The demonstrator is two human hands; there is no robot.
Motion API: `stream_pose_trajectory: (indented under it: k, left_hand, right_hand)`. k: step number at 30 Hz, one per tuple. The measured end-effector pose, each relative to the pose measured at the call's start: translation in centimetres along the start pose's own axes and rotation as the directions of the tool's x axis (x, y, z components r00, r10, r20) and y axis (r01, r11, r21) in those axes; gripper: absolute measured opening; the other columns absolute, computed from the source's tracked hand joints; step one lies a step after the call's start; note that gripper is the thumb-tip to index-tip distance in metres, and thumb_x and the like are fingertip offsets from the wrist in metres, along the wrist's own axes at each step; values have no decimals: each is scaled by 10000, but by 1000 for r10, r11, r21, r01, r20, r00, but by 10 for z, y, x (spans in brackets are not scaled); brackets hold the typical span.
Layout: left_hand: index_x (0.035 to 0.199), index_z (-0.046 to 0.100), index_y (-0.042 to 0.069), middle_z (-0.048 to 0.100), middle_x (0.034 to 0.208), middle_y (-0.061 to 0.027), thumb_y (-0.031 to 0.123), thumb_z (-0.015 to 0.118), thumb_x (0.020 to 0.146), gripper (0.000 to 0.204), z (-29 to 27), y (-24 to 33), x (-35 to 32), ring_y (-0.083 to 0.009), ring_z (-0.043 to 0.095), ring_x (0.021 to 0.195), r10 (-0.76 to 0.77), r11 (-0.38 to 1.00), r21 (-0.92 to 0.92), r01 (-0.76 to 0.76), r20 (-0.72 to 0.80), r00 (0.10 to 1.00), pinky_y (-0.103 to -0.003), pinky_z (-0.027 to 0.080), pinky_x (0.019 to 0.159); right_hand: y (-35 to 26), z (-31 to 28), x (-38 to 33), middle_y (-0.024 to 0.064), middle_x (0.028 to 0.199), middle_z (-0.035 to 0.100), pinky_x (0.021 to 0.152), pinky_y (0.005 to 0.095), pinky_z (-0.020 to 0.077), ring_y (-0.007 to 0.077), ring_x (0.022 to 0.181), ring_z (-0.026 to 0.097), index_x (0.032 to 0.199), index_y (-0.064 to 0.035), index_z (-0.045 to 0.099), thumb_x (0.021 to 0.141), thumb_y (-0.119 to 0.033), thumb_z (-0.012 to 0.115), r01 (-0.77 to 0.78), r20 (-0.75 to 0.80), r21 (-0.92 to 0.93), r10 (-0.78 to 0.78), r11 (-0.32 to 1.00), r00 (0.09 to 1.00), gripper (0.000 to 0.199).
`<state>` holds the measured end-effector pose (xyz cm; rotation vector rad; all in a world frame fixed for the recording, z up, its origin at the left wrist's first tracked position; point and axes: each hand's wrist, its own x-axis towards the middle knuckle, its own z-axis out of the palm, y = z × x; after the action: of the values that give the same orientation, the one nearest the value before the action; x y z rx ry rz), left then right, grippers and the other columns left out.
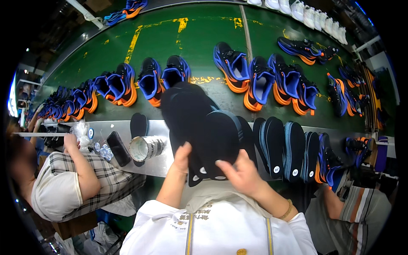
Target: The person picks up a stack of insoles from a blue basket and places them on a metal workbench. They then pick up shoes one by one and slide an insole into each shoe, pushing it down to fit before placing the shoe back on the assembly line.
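Just above the metal ledge, a fanned bunch of black insoles (204, 131) with blue-grey edges is between my two hands. My left hand (182, 158) grips its left side near the heel ends, thumb on top. On the right side, my right hand (244, 173) pinches the insoles with its thumb across the upper face. The fingers beneath are hidden. Small round white labels show at the lower heel ends. Right of the bunch, several insole stacks (294, 146) lie on the ledge. A separate black insole (139, 125) lies to the left, beside a tin can (146, 148).
Black, blue and orange sneakers (148, 78) stand in a row along the green conveyor (199, 38). White shoes (312, 17) line the far side. A dark phone (118, 148) lies on the metal ledge (159, 168). Co-workers sit close on the left (59, 182) and right (340, 221).
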<state>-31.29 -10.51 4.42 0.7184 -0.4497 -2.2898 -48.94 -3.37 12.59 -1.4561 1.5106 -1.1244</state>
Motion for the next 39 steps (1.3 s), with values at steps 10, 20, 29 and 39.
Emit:
stream_pose_trajectory:
  k: [10,20,29,39]
  left_hand:
    - [1217,453,135,593,1012,-75,699,409,738,741,-3,20,-7,-399,557,776,44,962,-272,26,250,967,-419,454,627]
    - [1206,405,-56,561,1060,-197,387,424,837,577,47,5,-11,-301,578,932,-86,981,178,72,71,994,-380,447,850]
    - [1214,372,-7,374,1135,-117,140,610,797,502,104,-10,-14,-198,405,1083,113,791,608,-68,-36,993,-319,337,929]
    - [1196,425,17,347,1192,-147,166,636,773,495,117,-14,-21,-265,330,1146,154,686,722,-95,-16,988,-372,262,981]
  right_hand:
    - [145,-22,-31,166,1147,473,916,280,362,205,1088,461,1329,23,227,826,-84,576,-558,-15,302,589,773,808,622]
    - [50,-32,-12,92,940,520,734,244,432,118,815,518,1076,7,509,775,40,557,4,-393,202,77,979,916,306]
    - [5,-34,0,139,1139,479,850,316,444,224,974,542,1172,-6,432,619,-127,767,-173,119,94,162,980,980,658]
    - [13,-36,-9,108,1131,479,894,314,421,188,1008,523,1142,2,440,607,-63,771,-199,126,321,167,926,978,633]
